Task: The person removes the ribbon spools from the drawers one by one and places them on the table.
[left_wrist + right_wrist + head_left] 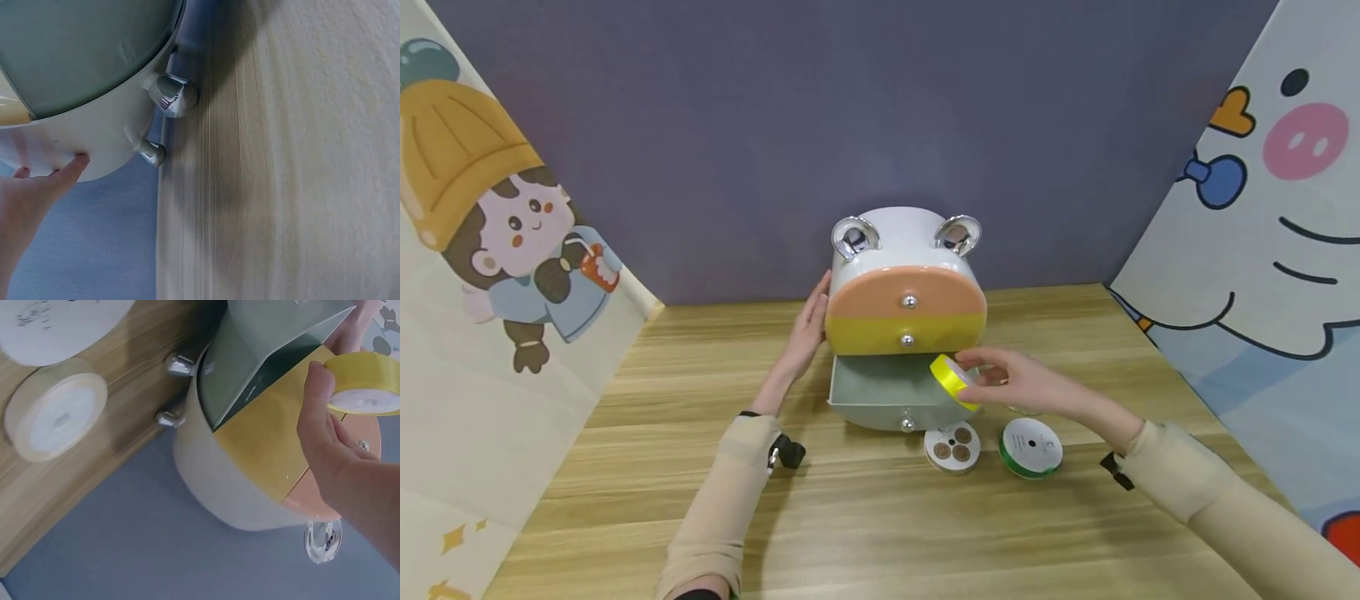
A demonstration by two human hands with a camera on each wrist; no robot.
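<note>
A rounded white drawer box [904, 242] with two silver ring ears stands on the wooden table. Its orange drawer [868, 292] and yellow drawer [868, 335] are closed, while the grey-green bottom drawer [857, 414] is pulled out. My left hand [805, 335] rests against the box's left side; in the left wrist view its extended fingertips [80, 160] touch the white wall. Over the right part of the open drawer, my right hand [1011, 381] pinches a tilted yellow ribbon spool [948, 377] between thumb and fingers.
In front of the drawer lie a spool with brown circles [952, 448] and a green ribbon spool [1032, 448]. A cream ribbon spool [59, 412] lies farther back, mostly hidden by my right hand in the head view. A dark blue panel [737, 167] rises behind the box.
</note>
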